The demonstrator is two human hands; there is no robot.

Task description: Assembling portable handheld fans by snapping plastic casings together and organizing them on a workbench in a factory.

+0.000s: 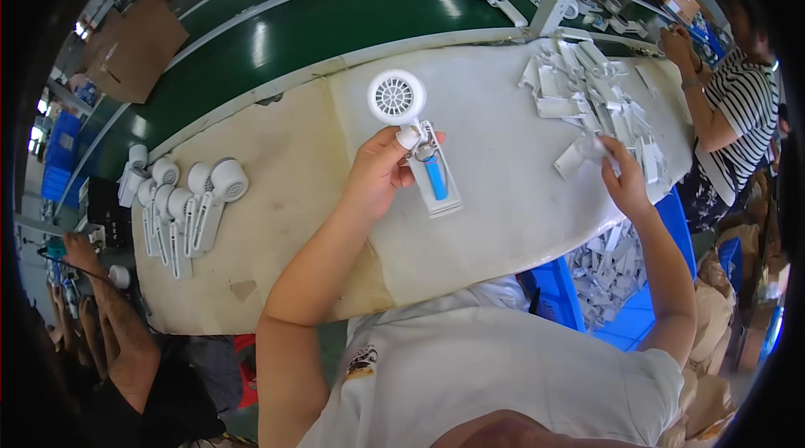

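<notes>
In my left hand is a white handheld fan, its round grille head pointing away from me. The handle is uncovered, showing a blue cylindrical battery and some wiring near the neck. My fingers close around that neck. Over at the right, my right hand pinches a white plastic cover piece at the near edge of a heap of similar white plastic parts. Part of the grip is hidden behind the fingers.
Several white fans lie grouped on the table's left. A blue bin full of white parts stands below the table's right edge. Beyond the table runs a green conveyor. Co-workers are at both sides; one wears a striped shirt.
</notes>
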